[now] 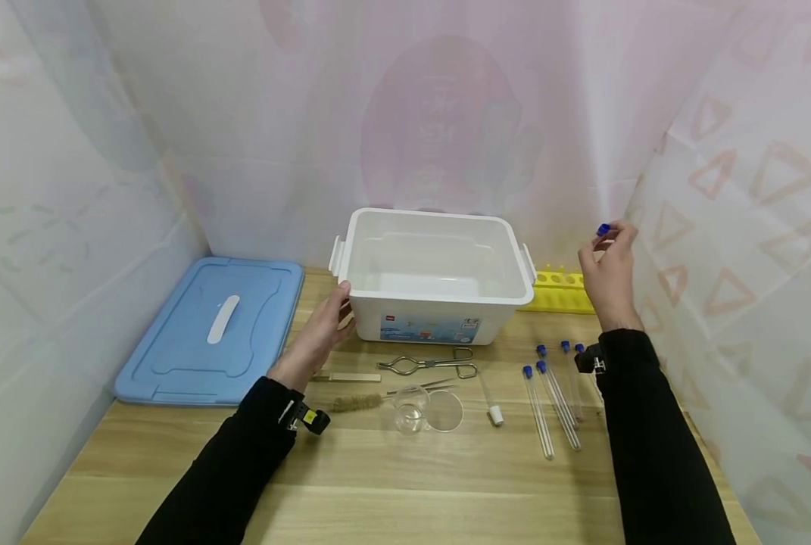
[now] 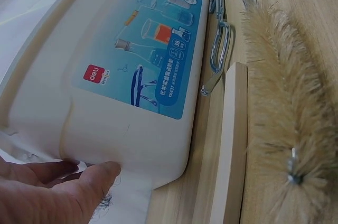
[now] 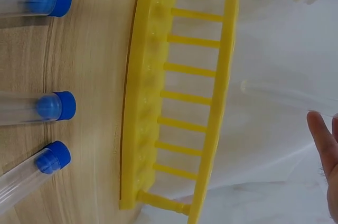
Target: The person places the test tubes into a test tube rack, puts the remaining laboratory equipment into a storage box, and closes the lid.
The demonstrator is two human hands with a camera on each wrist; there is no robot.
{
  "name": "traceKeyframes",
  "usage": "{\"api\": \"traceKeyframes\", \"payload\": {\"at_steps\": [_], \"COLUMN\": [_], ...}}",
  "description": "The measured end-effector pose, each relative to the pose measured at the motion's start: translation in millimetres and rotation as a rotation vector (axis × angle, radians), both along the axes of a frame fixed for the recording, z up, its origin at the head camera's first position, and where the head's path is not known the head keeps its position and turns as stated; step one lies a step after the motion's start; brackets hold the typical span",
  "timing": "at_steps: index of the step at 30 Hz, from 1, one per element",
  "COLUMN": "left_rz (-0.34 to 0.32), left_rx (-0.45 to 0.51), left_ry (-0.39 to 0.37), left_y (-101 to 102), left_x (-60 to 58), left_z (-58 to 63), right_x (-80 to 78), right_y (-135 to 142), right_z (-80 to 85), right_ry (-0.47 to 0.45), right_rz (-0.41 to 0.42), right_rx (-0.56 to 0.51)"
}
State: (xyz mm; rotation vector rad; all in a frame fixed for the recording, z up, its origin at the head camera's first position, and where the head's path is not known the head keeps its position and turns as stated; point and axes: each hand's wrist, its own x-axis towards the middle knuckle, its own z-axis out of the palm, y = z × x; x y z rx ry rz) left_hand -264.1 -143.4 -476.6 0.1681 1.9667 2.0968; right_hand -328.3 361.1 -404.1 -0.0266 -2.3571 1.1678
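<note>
A white plastic box (image 1: 439, 291) with a blue chemistry label stands at the back. My left hand (image 1: 322, 329) rests against its left end, fingertips at the wall in the left wrist view. Raised over the yellow test tube rack (image 1: 556, 291), my right hand (image 1: 609, 276) pinches a test tube whose blue cap (image 1: 603, 228) shows above the fingers. The clear glass of that test tube (image 3: 280, 94) is faint in the right wrist view. Several capped test tubes (image 1: 538, 416) lie on the table below the right hand.
A blue lid (image 1: 258, 329) lies at the left. In front of the box are metal tongs (image 1: 412, 365), a wooden piece (image 1: 354, 377), a bristle brush (image 1: 357, 403), a clear glass vessel (image 1: 410, 412), a round glass dish (image 1: 444, 412) and a white-capped dropper (image 1: 494, 414). Patterned curtains surround the table.
</note>
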Motion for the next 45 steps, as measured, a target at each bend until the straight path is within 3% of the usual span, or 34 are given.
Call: {"api": "traceKeyframes", "payload": {"at_steps": [10, 16, 24, 45], "left_rz": [-0.002, 0.001, 0.001, 0.008], "left_rx": [-0.010, -0.006, -0.012, -0.005], "left_ry": [-0.001, -0.003, 0.002, 0.008], "left_y": [2, 1, 1, 2], "left_x": [-0.2, -0.8, -1.7, -2.1], "left_z": [0.5, -0.1, 0.2, -0.5], "right_x": [-23.3, -29.6, -36.7, -34.2], "right_y": [2, 2, 3, 0], "right_z": [-11.1, -19.2, -29.5, -39.2], "right_ry": [-0.055, -0.130, -0.160, -0.230], "right_rz": [-0.010, 0.019, 0.070, 0.104], "right_rx": [0.051, 0.055, 0.081, 0.133]}}
